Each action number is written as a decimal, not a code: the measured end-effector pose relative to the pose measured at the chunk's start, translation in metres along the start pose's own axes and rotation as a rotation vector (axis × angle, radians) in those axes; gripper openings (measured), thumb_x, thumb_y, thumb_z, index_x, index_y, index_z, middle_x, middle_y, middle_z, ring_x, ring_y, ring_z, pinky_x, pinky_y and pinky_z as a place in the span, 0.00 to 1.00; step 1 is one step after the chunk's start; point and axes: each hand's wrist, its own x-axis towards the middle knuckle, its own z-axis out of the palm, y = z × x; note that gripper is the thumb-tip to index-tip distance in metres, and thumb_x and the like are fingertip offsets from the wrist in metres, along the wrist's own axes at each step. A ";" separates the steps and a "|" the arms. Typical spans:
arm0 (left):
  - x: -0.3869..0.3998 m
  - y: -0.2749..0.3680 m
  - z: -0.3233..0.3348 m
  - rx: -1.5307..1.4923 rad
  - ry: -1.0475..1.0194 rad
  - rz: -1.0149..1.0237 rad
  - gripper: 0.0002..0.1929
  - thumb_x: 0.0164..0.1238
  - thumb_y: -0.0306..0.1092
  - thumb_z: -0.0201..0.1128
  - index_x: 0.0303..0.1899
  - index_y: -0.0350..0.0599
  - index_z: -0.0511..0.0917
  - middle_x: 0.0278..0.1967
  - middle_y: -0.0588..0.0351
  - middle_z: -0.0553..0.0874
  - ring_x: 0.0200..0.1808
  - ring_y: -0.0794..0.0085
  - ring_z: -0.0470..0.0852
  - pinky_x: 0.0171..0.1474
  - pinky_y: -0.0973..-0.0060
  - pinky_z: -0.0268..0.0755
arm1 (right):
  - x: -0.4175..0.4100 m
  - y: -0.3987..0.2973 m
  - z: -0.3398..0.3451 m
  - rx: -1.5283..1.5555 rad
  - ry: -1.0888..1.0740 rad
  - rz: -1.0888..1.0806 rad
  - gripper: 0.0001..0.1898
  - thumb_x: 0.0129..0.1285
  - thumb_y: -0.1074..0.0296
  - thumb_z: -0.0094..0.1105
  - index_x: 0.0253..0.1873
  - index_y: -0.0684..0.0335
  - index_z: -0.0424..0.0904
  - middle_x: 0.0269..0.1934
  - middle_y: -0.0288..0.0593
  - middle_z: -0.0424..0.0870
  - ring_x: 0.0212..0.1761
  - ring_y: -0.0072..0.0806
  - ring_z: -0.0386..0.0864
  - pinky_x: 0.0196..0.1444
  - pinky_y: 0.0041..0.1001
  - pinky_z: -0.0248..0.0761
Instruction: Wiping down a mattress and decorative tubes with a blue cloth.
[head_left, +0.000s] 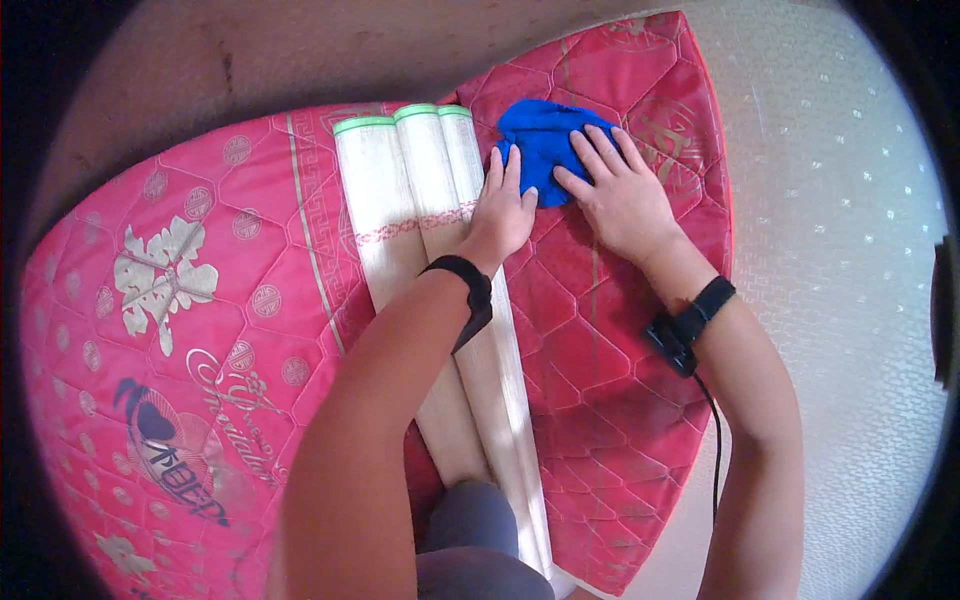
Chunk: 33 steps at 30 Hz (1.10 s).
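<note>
A crumpled blue cloth (551, 146) lies on a red quilted mattress (570, 337), near its far edge. My right hand (622, 187) rests palm down on the cloth's right side, fingers spread. At the cloth's left edge, my left hand (501, 210) touches it with the fingertips; whether it pinches the fabric I cannot tell. Just left of the cloth lies a folded pale woven mat (390, 180) with green edging and a red patterned band, running down toward me. My left wrist and forearm pass over the mat. Both wrists wear black straps.
The mattress spreads widely to the left (247, 195), with printed gold motifs and writing. On the right is a pale textured surface (825, 300). A black cable (718, 450) hangs from the right wrist device. My knee in grey cloth (472, 517) is on the mat's near part.
</note>
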 end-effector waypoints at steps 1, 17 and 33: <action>0.003 0.001 0.000 0.000 0.007 -0.001 0.34 0.72 0.37 0.52 0.73 0.36 0.49 0.72 0.26 0.49 0.73 0.39 0.54 0.74 0.60 0.49 | 0.001 0.000 -0.002 0.017 -0.003 -0.007 0.18 0.64 0.60 0.48 0.58 0.48 0.79 0.67 0.50 0.70 0.74 0.42 0.61 0.76 0.46 0.44; 0.100 -0.024 -0.036 0.188 -0.073 -0.073 0.35 0.72 0.41 0.47 0.74 0.35 0.47 0.74 0.33 0.53 0.76 0.43 0.50 0.77 0.60 0.42 | 0.082 0.013 0.015 -0.158 -0.041 0.245 0.21 0.68 0.60 0.46 0.64 0.41 0.74 0.71 0.42 0.66 0.75 0.38 0.58 0.77 0.45 0.41; 0.018 -0.024 -0.024 0.812 -0.176 0.212 0.26 0.67 0.34 0.45 0.64 0.29 0.64 0.63 0.38 0.74 0.69 0.52 0.66 0.76 0.58 0.43 | 0.003 -0.064 0.024 -0.008 -0.312 0.129 0.23 0.69 0.59 0.45 0.67 0.50 0.71 0.74 0.45 0.60 0.78 0.40 0.50 0.78 0.48 0.31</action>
